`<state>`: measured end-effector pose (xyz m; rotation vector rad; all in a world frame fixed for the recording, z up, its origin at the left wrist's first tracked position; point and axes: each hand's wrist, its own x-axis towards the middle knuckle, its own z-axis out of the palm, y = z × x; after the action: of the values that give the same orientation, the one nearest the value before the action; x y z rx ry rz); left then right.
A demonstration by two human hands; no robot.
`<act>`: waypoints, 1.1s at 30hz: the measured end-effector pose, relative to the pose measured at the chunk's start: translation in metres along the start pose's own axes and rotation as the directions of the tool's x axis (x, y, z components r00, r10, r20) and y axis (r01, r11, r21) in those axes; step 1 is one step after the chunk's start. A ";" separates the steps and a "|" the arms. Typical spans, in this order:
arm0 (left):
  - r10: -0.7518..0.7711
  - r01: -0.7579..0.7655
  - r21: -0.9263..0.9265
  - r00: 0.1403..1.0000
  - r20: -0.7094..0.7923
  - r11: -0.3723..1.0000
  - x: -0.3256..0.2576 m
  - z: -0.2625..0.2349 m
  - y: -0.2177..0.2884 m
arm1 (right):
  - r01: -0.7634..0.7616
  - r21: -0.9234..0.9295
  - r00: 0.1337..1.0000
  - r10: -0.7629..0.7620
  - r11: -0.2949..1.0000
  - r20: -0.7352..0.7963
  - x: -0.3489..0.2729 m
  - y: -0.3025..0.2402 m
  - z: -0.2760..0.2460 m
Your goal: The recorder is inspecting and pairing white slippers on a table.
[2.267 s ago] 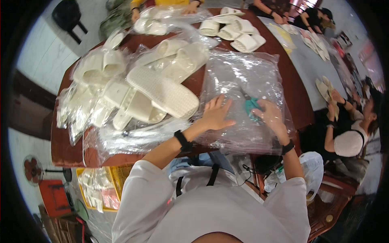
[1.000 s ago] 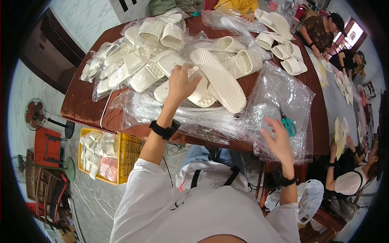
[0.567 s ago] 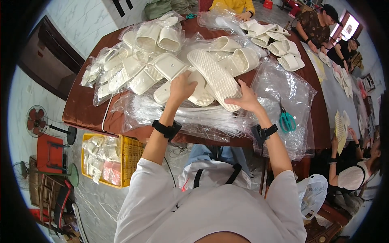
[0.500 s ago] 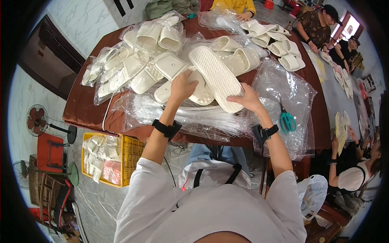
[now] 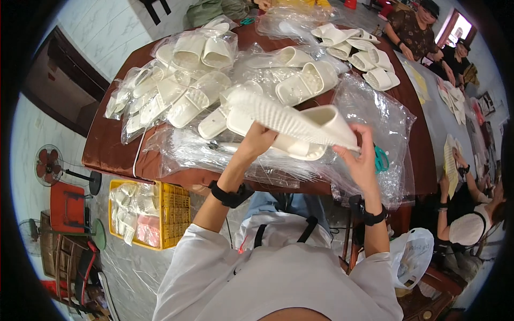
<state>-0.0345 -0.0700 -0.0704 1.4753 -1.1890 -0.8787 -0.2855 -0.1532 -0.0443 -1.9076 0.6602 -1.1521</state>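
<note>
Left hand and right hand both closed around a pair of white slippers, lifted above clear plastic bags at the table's near edge; left fingers hidden behind slippers. Teal scissors partly covered by right hand. Farther bagged slippers blur.

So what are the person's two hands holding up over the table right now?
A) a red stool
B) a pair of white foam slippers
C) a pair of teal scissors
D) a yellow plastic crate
B: the left hand and right hand grip a pair of white foam slippers, ridged soles showing, above the clear plastic bags on the brown table.
</note>
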 end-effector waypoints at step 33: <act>0.006 0.186 -0.299 0.841 0.541 0.936 0.016 -0.021 -0.015 | -0.334 0.107 0.939 0.322 0.936 0.118 0.018 0.059 -0.037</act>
<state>-0.0078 -0.0799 -0.0790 1.0297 -1.2808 -1.5551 -0.3122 -0.2118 -0.0749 -1.6596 0.7973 -0.8601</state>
